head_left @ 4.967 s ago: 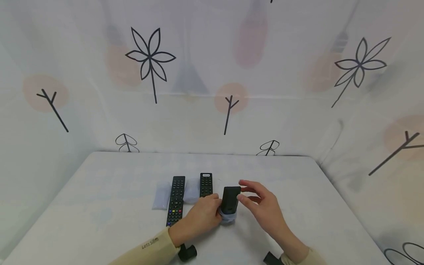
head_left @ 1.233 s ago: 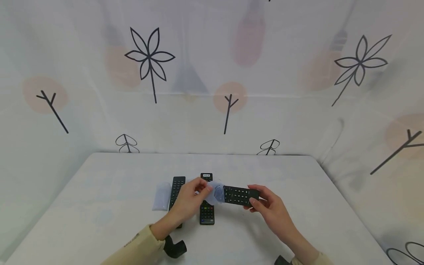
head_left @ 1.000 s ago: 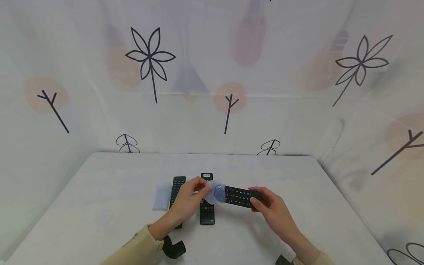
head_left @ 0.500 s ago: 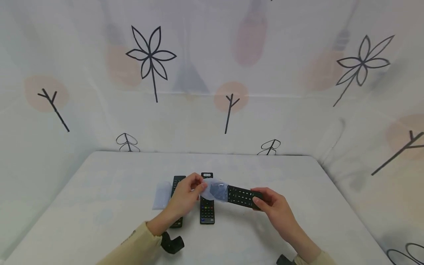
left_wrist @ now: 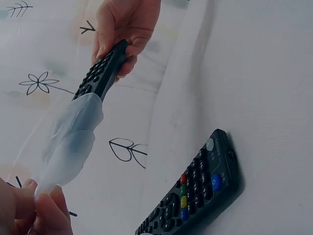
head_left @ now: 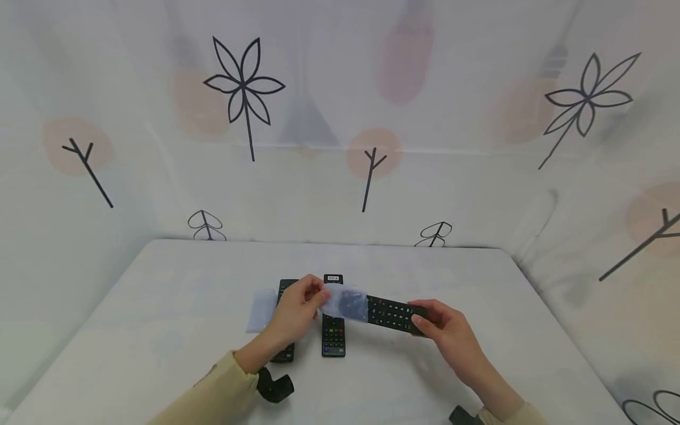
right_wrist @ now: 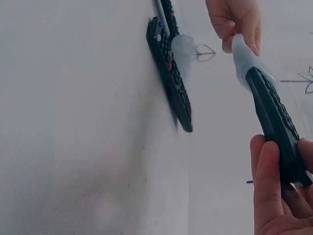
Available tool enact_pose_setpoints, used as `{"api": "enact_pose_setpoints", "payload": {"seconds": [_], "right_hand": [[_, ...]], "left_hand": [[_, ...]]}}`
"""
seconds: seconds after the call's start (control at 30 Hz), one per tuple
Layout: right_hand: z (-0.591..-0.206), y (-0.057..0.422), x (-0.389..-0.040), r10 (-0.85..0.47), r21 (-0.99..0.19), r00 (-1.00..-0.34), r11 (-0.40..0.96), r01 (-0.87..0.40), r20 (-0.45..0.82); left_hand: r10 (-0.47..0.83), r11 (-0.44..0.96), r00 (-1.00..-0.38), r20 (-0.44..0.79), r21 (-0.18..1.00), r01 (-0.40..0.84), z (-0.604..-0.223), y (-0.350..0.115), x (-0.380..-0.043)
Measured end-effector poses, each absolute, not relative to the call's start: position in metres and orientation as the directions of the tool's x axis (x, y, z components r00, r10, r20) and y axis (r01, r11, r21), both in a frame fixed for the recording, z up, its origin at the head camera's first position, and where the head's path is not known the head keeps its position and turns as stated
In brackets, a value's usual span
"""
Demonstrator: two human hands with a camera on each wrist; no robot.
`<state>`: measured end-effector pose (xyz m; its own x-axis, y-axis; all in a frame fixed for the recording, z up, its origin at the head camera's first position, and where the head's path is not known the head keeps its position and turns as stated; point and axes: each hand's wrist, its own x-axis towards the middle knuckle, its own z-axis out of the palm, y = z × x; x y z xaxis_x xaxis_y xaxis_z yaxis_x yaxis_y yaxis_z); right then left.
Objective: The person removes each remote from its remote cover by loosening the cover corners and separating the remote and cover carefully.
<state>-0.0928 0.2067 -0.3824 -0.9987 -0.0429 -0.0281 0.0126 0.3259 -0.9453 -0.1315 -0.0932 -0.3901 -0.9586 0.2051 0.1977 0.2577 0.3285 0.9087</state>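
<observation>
My right hand (head_left: 454, 333) grips the bare end of a black remote control (head_left: 390, 313), held tilted above the table with its buttons facing up. A translucent plastic sleeve (head_left: 345, 304) covers the remote's other end and reaches past it. At the sleeve's far tip my left hand (head_left: 297, 307) pinches the film between thumb and fingers. In the left wrist view the sleeve (left_wrist: 73, 142) looks wrinkled and loose, running from those fingertips up to the button face. Part of the remote inside shows dimly through the plastic.
Below the hands, two more black remotes lie on the white table: one with coloured buttons (head_left: 333, 342) and another remote (head_left: 285, 353) partly hidden by my left hand. A flat pale plastic sleeve (head_left: 260, 313) lies to their left. A patterned cloth (head_left: 319, 195) hangs behind.
The remote has gone from upright to nearly sideways across the view. Over the last second my hands have moved slightly apart, and the bunched sleeve has stretched longer and flatter.
</observation>
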Motion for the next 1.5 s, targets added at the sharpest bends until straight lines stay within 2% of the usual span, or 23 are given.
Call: {"api": "enact_pose_setpoints", "payload": {"seconds": [0.23,0.53,0.83,1.1,1.3,1.5], "right_hand": [[-0.382,0.215,-0.093,-0.022,-0.943,-0.999,0.331,0.037,-0.047],[-0.385,0.218,-0.092,-0.011,-0.949,-0.999,0.312,0.045,-0.051],[-0.384,0.223,-0.091,-0.015,-0.954,-0.999,0.299,0.036,-0.042],[-0.387,0.237,-0.09,0.033,-0.941,-0.997,0.331,0.075,-0.068],[-0.388,0.241,-0.088,0.057,-0.942,-0.993,0.316,0.114,-0.101],[-0.386,0.239,-0.087,0.059,-0.939,-0.994,0.328,0.102,-0.087]], "left_hand": [[0.124,0.259,-0.976,0.18,0.943,0.207,-0.393,-0.098,-0.136],[0.119,0.235,-0.98,0.16,0.954,0.184,-0.393,-0.102,-0.135],[0.133,0.267,-0.971,0.201,0.936,0.23,-0.388,-0.105,-0.133],[0.076,0.277,-0.98,0.185,0.94,0.199,-0.383,-0.117,-0.135],[0.11,0.255,-0.979,0.171,0.947,0.194,-0.377,-0.121,-0.135],[0.166,0.265,-0.967,0.191,0.936,0.23,-0.378,-0.119,-0.136]]}}
